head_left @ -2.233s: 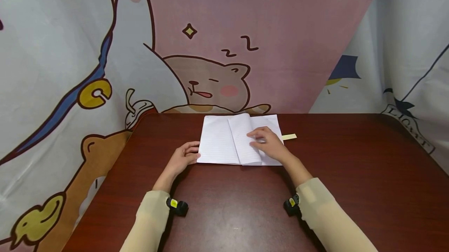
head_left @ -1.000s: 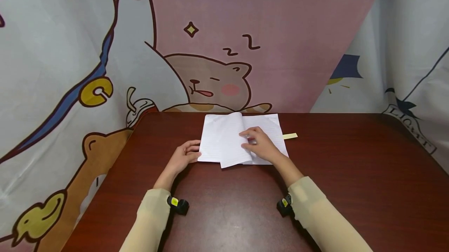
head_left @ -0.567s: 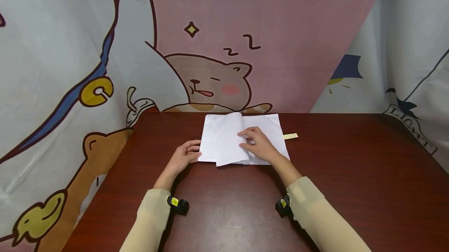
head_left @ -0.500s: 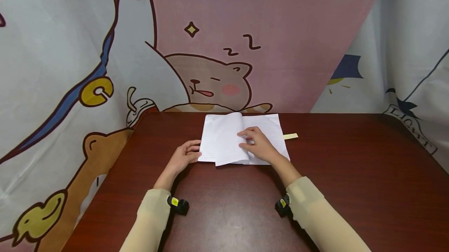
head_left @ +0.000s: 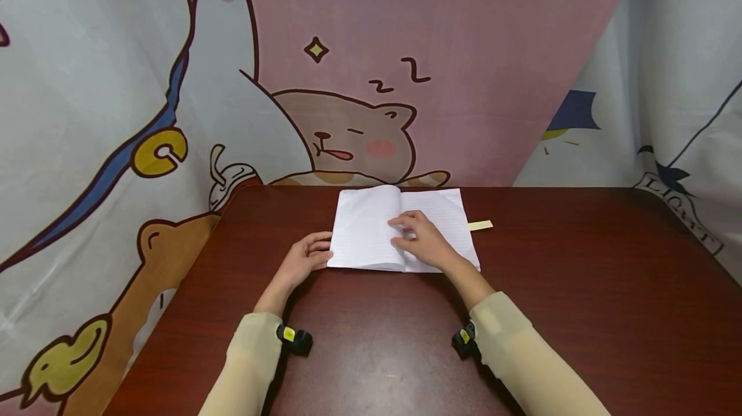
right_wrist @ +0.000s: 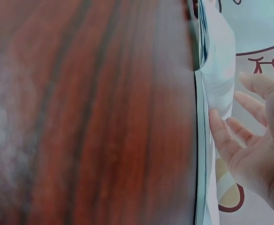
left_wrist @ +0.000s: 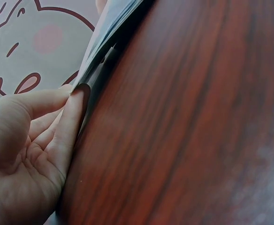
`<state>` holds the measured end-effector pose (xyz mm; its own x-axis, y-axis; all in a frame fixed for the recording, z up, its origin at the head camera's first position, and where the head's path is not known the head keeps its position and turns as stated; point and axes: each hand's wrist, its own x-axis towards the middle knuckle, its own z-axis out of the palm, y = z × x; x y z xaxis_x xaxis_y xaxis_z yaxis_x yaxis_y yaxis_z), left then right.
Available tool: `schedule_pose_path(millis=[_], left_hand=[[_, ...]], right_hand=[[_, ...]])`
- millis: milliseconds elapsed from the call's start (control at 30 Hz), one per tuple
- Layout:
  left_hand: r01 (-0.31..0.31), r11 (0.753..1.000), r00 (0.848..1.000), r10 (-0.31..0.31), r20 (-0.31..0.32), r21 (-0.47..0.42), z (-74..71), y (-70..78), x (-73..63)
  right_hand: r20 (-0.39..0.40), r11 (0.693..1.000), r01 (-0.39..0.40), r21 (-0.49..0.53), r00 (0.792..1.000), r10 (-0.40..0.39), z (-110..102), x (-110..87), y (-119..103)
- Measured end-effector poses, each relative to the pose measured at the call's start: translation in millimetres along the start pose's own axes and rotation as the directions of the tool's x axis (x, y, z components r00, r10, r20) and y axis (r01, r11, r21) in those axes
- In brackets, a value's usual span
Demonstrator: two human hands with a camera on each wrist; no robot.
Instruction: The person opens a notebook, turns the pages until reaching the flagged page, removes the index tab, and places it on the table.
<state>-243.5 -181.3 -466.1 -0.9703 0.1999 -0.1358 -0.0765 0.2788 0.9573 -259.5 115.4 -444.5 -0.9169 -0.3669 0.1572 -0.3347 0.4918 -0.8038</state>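
Observation:
An open notebook (head_left: 362, 229) with lined white pages lies on the table, its spine near the middle. At its left edge my left hand (head_left: 303, 256) pinches the pages; the left wrist view shows the thumb above and a finger beneath the notebook edge (left_wrist: 97, 54). Over the right page, close to the spine, is my right hand (head_left: 426, 239), its fingers loosely bent and spread. In the right wrist view one digit of the right hand (right_wrist: 256, 145) meets the page surface (right_wrist: 219, 89), and nothing is gripped between the fingers.
A pale yellow strip (head_left: 480, 225) sticks out from the notebook's right side. The dark red-brown wooden table (head_left: 580, 274) ends at a cartoon-printed cloth (head_left: 464, 68) behind it. Black wrist cameras (head_left: 297, 340) sit on both wrists.
A page has turned from right to left and now lies over the left side. My right hand has shifted left with it, towards the spine. The left hand stays at the left edge.

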Motion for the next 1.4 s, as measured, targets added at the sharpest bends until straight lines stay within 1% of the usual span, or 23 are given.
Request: schedule_pose_path(millis=[200,400,600,800,900,1000,1233,1400], left_hand=[[-0.003,1.000,1.000,0.003,0.001,-0.001,0.0,-1.1,1.3],[0.015,1.000,1.000,-0.015,-0.013,-0.003,0.3,-2.2,1.8],[0.001,1.000,1.000,-0.001,-0.010,0.007,0.1,-3.2,1.1],[-0.015,1.000,1.000,0.015,0.005,0.003,-0.5,-2.3,-0.1],[-0.014,1.000,1.000,0.014,0.005,0.002,-0.7,-2.5,0.2],[-0.011,1.000,1.000,0.011,0.003,0.001,-0.7,-2.6,0.4],[-0.001,1.000,1.000,0.001,-0.007,-0.001,0.0,-4.3,1.0],[-0.008,1.000,1.000,0.008,0.000,-0.005,-0.5,-3.3,1.2]], right_hand=[[0.011,1.000,0.017,0.003,1.000,-0.017,0,-0.3,-1],[0.020,0.998,0.055,-0.040,0.998,-0.054,1,-0.8,-1],[0.032,0.995,0.082,-0.061,0.996,-0.080,2,-0.7,-1],[0.052,0.998,0.044,-0.049,0.998,-0.042,2,-1.6,-2],[0.059,0.999,0.025,-0.048,0.998,-0.023,2,-1.4,-1],[0.059,0.998,0.023,-0.054,0.998,-0.019,1,-0.9,0],[0.027,1.000,-0.020,0.004,0.999,0.020,-5,-0.5,0],[-0.001,1.000,-0.026,-0.003,1.000,0.026,-11,0.1,1]])
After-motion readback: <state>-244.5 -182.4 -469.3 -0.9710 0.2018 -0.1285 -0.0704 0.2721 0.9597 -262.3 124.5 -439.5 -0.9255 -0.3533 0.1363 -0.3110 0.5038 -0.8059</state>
